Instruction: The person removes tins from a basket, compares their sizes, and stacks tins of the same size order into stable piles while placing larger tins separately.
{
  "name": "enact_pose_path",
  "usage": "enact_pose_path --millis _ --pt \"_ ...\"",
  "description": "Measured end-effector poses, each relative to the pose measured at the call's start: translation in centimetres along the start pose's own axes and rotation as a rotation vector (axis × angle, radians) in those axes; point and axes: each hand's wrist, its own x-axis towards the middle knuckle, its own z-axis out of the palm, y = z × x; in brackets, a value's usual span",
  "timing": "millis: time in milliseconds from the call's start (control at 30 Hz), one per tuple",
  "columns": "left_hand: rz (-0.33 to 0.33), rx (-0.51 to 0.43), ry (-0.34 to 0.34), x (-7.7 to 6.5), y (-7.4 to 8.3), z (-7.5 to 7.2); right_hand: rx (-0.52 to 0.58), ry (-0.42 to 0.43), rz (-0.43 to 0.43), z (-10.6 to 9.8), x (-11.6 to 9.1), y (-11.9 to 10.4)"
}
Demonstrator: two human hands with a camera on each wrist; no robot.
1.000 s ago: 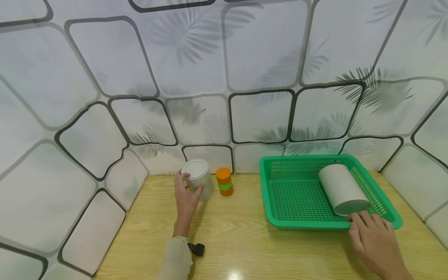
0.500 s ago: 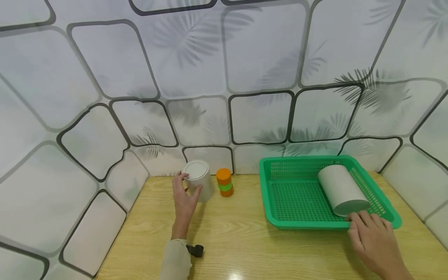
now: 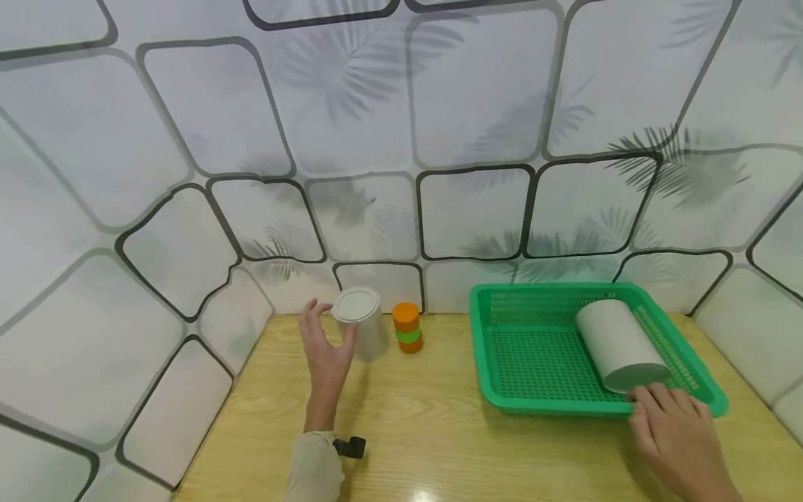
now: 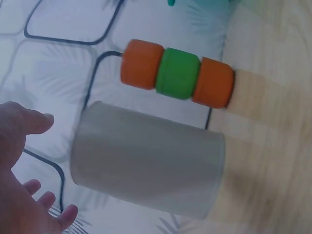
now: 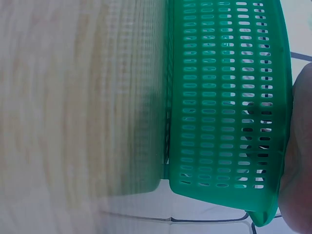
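A white can with a round lid (image 3: 362, 328) stands upright near the wall. My left hand (image 3: 326, 352) is beside it, fingers spread and thumb apart. In the left wrist view a gap shows between that hand (image 4: 17, 200) and the can (image 4: 146, 158). Right of the can stands a small stack of orange and green round pieces (image 3: 407, 328). My right hand (image 3: 680, 436) holds the front rim of a green basket (image 3: 552, 404), its fingers curled over the edge. Inside the basket, at its right side, a white cylinder (image 3: 617, 341) lies on its side.
The wooden table (image 3: 414, 425) meets a patterned wall covering (image 3: 470, 104) at the back and sides. A small black device (image 3: 350, 447) is strapped at my left wrist. The slotted basket side (image 5: 219, 97) stands upright from the table.
My left hand has let go of the can, drawing a little to the left with its fingers spreading. The can stays where it was. My right hand remains on the basket rim.
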Motion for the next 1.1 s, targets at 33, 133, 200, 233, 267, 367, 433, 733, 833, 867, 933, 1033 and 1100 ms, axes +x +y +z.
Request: enact_pose_path --millis 33,133,200,233,267,367,433,733,833,867,933,1033,1100 --pt "0.006 -0.014 0.001 0.2 0.5 0.0 -0.003 -0.006 0.009 0.0 -0.1 0.1" --pt "0.018 -0.063 -0.013 0.5 2.0 0.4 -0.006 -0.026 0.044 -0.1 -0.5 0.3" --pt "0.023 -0.087 -0.032 0.7 3.0 0.7 -0.009 -0.028 0.056 -0.2 -0.6 0.4" --pt "0.025 -0.09 -0.041 0.7 3.5 0.9 -0.01 -0.028 0.058 -0.3 -0.7 0.4" --pt "0.026 -0.097 -0.05 0.7 4.1 1.0 -0.01 -0.028 0.059 -0.4 -0.7 0.4" --pt "0.031 -0.121 -0.08 0.5 5.5 1.4 -0.01 -0.029 0.06 -0.6 -0.7 0.5" --pt "0.041 -0.137 -0.105 0.3 6.4 1.7 -0.007 -0.043 0.069 -0.7 -0.8 0.4" --pt "0.108 -0.24 -0.252 -1.0 10.4 4.4 -0.002 -0.053 0.067 -0.7 -0.6 0.2" --pt "0.102 -0.243 -0.302 -1.6 11.6 5.6 0.001 -0.052 0.046 -0.4 -0.2 0.1" --pt "0.101 -0.24 -0.32 -1.8 12.0 6.0 0.002 -0.054 0.04 -0.3 -0.1 0.0" --pt "0.107 -0.237 -0.361 -2.1 12.8 6.9 0.006 -0.057 0.039 -0.2 0.1 -0.1" --pt "0.144 -0.229 -0.431 -2.4 14.1 8.5 0.008 -0.063 0.047 -0.1 0.2 -0.2" --pt "0.162 -0.227 -0.494 -2.6 15.2 9.6 0.01 -0.066 0.051 -0.1 0.2 -0.3"
